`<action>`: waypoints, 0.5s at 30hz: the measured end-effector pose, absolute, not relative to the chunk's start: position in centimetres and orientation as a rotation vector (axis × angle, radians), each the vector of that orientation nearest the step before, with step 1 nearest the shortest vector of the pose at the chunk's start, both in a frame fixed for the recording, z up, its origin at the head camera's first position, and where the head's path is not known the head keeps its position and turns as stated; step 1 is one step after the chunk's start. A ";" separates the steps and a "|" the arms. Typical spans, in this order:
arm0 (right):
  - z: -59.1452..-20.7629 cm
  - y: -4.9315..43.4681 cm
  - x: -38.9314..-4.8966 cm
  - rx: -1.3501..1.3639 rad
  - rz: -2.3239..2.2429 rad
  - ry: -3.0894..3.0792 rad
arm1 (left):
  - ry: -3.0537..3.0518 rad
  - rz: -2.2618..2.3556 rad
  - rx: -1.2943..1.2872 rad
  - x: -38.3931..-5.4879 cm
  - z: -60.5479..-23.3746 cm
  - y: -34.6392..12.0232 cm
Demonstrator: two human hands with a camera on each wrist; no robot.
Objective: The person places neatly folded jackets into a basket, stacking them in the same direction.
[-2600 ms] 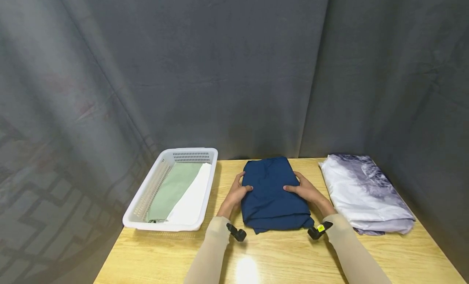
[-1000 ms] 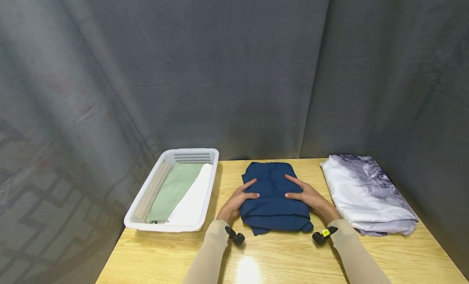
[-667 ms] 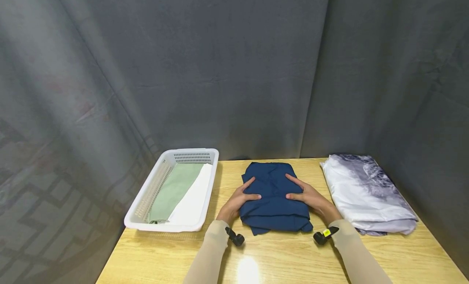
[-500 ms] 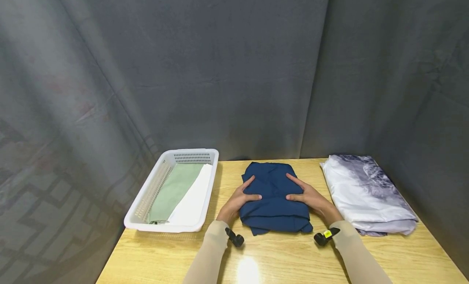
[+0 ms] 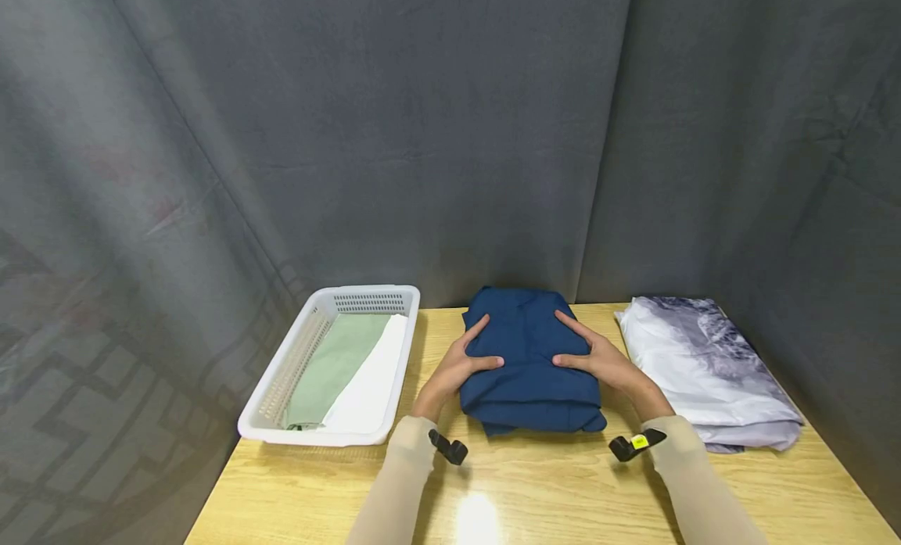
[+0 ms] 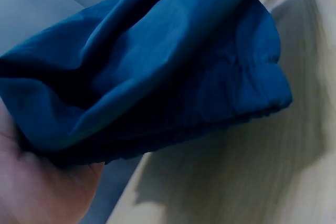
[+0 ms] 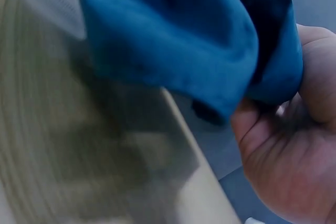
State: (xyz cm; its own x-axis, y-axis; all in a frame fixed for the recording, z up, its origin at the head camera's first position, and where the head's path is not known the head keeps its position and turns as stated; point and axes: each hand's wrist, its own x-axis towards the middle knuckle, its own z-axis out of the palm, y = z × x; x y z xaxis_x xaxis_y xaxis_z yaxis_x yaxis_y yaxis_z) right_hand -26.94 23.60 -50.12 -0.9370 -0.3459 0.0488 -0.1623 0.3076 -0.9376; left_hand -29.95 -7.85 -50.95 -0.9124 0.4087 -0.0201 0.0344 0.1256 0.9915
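Both hands hold a folded navy cloth at the middle of the table, just off its surface. My left hand grips the left side, thumb and a finger spread over the top. On the opposite side my right hand grips it likewise; the other fingers are hidden underneath. In the left wrist view the cloth hangs in loose folds with a gathered edge, the left hand at its side. The right wrist view has the right hand clasping the draped cloth above the wood.
A white plastic basket stands at the left, holding green cloth and white cloth. A folded white and grey patterned cloth lies at the right. The wooden table ends at grey curtains behind.
Earlier the navy cloth lay on the table with both hands around its sides. Now it has been lifted a little and shifted slightly away from the person. Basket and patterned cloth have stayed put.
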 end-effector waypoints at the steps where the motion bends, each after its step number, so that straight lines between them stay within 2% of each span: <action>1: -49.8 23.6 -26.9 -0.466 -1.695 2.406 | 2.103 1.865 0.428 -29.9 -50.6 -7.8; 15: -46.2 23.8 -26.5 -0.449 -1.705 2.422 | 1.886 1.966 0.437 -29.7 -47.0 -7.7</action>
State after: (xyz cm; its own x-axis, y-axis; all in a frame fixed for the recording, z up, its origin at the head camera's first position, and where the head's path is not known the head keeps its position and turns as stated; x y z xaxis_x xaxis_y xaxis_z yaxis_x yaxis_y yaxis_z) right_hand -26.47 23.78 -46.23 -0.9446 -0.3240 0.0517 -0.1580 0.3111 -0.9372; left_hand -29.69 -7.73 -47.00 -0.8794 0.4747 -0.0376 -0.0571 -0.0267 0.9980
